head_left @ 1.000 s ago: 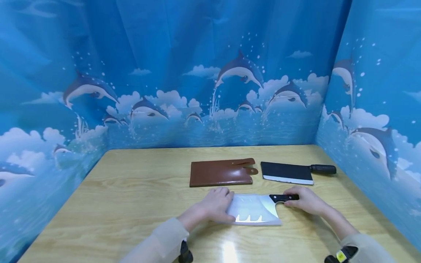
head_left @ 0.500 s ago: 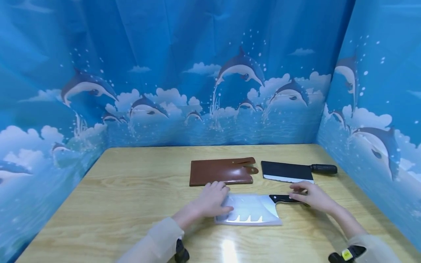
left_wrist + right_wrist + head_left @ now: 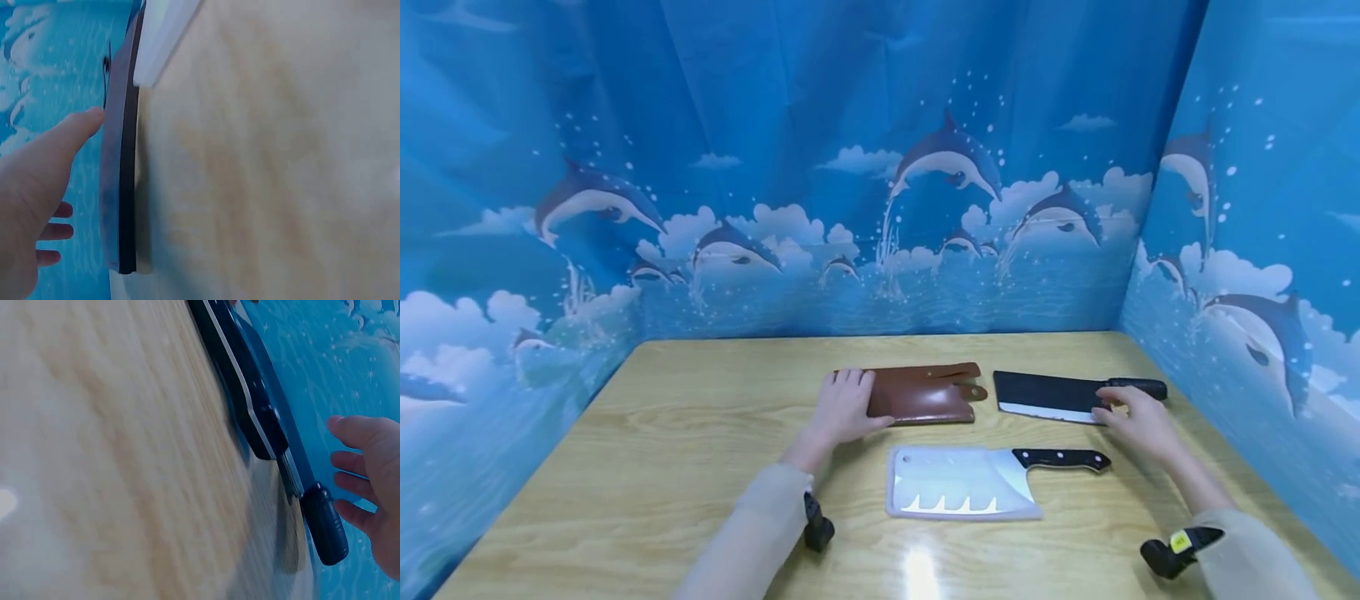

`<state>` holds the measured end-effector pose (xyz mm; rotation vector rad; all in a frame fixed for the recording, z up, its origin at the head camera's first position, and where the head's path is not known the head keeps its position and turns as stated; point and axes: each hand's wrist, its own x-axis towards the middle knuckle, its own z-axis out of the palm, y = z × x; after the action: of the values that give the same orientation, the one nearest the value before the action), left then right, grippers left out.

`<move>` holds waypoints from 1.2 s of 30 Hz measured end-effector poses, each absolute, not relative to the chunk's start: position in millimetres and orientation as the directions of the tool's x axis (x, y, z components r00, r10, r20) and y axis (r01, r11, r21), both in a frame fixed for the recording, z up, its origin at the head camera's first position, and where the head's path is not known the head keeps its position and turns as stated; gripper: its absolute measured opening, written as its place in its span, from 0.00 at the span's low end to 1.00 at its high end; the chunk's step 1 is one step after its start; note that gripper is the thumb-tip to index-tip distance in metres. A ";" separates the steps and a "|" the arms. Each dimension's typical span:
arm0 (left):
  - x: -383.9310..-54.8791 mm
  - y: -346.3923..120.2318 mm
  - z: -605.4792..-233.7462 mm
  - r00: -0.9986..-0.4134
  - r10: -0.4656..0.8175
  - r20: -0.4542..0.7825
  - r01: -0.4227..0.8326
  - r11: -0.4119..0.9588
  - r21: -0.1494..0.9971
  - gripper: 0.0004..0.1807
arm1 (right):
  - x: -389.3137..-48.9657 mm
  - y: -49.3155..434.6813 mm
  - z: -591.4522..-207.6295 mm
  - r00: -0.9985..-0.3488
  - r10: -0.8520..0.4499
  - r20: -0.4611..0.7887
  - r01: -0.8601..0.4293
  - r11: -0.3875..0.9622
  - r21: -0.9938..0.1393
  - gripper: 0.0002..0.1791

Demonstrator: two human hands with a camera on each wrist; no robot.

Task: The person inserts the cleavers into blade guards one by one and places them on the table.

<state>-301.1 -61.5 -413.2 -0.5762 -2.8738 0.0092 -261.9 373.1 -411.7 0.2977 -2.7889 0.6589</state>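
Observation:
A brown leather sheath [image 3: 925,396] lies flat toward the back of the table. Over its left end is my left hand [image 3: 838,408], fingers extended; in the left wrist view the thumb [image 3: 84,122] points at the sheath's side without curling round it. To the right lies a cleaver with a black blade [image 3: 1048,393] and black handle. My right hand [image 3: 1142,423] hovers where blade meets handle, its loosely bent fingers apart from the handle [image 3: 324,525] in the right wrist view. Nearer the front, a silver cleaver [image 3: 958,481] with a riveted black handle lies untouched, a translucent cover around its blade.
The wooden table [image 3: 715,433] reaches back to a blue dolphin-print curtain [image 3: 820,167], which also runs along both sides. Dark camera mounts [image 3: 817,525] are strapped at both wrists.
My left hand has left the silver cleaver's blade and moved back and left to the sheath. My right hand has let go of that cleaver's handle and moved back to the black cleaver.

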 end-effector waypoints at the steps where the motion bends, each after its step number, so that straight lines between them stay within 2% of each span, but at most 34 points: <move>1: -304.4 -62.6 -413.3 -0.909 0.372 0.191 0.370 0.928 -0.048 0.49 | -265.4 375.9 -411.8 -0.946 -0.130 0.298 -0.247 0.883 -0.399 0.23; 6: -316.6 -63.2 -411.5 -0.930 0.350 0.114 0.350 0.937 -0.020 0.59 | -277.9 392.7 -411.1 -0.947 -0.120 0.299 -0.231 0.901 -0.368 0.26; 10: -319.9 -59.6 -409.3 -0.935 0.355 0.003 0.355 0.935 0.018 0.65 | -280.4 406.3 -410.7 -0.958 -0.111 0.263 -0.203 0.913 -0.355 0.28; 17: -323.0 -57.8 -409.2 -0.909 0.385 -0.160 0.378 0.923 0.072 0.66 | -286.5 415.4 -409.7 -0.983 -0.067 0.172 -0.116 0.950 -0.290 0.29; 24: -327.2 -57.6 -412.4 -0.914 0.351 -0.202 0.336 0.936 0.106 0.66 | -291.2 415.9 -409.1 -0.991 -0.087 0.104 -0.109 0.967 -0.231 0.33; 36: -323.5 -58.9 -414.3 -0.921 0.317 -0.228 0.295 0.947 0.127 0.65 | -293.4 418.2 -410.6 -0.993 -0.089 0.076 -0.101 0.980 -0.173 0.33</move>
<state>-323.5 -58.9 -414.3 -0.5343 -3.3435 -0.1539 -293.4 418.2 -410.6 0.1468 -3.0576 0.2724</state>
